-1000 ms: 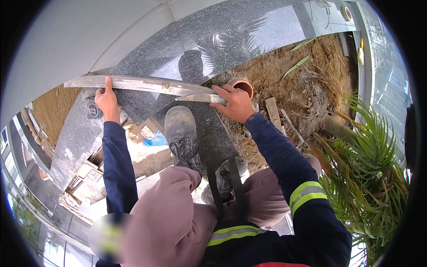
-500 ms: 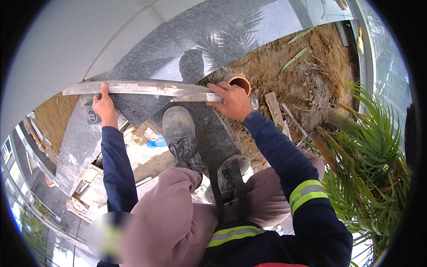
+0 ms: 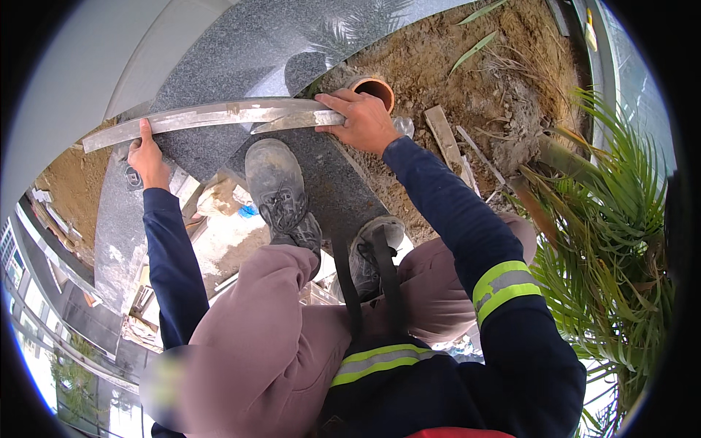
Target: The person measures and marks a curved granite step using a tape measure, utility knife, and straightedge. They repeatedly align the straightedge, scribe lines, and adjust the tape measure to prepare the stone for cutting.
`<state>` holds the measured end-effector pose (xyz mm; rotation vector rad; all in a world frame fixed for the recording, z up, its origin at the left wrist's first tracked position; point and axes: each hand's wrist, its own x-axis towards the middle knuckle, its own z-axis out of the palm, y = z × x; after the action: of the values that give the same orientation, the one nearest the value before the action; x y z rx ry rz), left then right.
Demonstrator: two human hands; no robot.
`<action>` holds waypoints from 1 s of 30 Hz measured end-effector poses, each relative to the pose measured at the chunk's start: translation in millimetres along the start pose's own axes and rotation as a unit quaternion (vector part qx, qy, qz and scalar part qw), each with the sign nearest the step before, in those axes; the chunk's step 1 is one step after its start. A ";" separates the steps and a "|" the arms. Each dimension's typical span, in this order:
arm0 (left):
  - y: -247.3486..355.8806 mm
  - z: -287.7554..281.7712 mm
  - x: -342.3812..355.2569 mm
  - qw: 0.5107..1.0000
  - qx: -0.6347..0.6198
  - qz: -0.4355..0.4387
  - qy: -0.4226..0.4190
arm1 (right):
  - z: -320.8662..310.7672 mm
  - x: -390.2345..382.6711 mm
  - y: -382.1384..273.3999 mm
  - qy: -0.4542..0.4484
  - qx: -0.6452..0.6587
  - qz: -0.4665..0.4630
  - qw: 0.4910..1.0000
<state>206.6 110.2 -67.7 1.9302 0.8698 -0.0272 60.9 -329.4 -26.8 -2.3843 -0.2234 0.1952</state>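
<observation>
- Head view: I look straight down past my knees at a long metal straightedge (image 3: 212, 117) lying across a dark grey stone slab (image 3: 241, 58), running from about 9 o'clock toward 1 o'clock.
- My left hand (image 3: 148, 155) sits at 10 o'clock, fingers curled up around the bar's near edge close to its left end, holding it.
- My right hand (image 3: 363, 120) sits at 12 o'clock, palm down with fingers spread flat on the bar's right end, pressing it onto the stone rather than wrapped around it.
- Just beyond the right hand, touching distance at 12 o'clock, an orange pipe mouth (image 3: 374, 89) opens in the sandy soil (image 3: 467, 95).
- My left boot (image 3: 280, 191) stands on the slab just below the bar's middle; the right boot (image 3: 369, 252) is at centre, partly hidden by dark straps.
- A short wooden batten (image 3: 444, 136) lies on the soil at 1 o'clock.
- A spiky green plant (image 3: 621, 241) fills 3 o'clock.
- At 8 o'clock, past the slab's edge, I see rubble and buildings far below, too small to detail.
</observation>
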 end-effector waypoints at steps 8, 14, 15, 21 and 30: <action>-11.8 -1.0 14.5 1.000 0.011 0.016 0.009 | 6.3 -5.5 3.5 -0.005 -0.014 -0.002 1.000; -11.1 0.3 15.3 1.000 0.022 0.017 0.001 | 6.5 -6.7 5.3 0.012 -0.010 -0.004 1.000; -11.7 -0.2 15.1 1.000 0.020 0.023 0.000 | 7.3 -6.6 5.2 0.016 -0.006 -0.006 1.000; 1.8 5.2 -2.5 1.000 0.007 0.018 -0.003 | 5.3 -4.7 2.7 0.002 0.018 0.009 1.000; 3.8 6.9 -8.8 0.998 -0.041 0.027 0.028 | 0.9 0.2 -3.9 -0.003 0.040 0.017 0.999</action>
<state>204.6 98.8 -65.1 1.8837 0.8432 0.0935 60.5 -325.9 -24.8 -2.3094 -0.1744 0.2226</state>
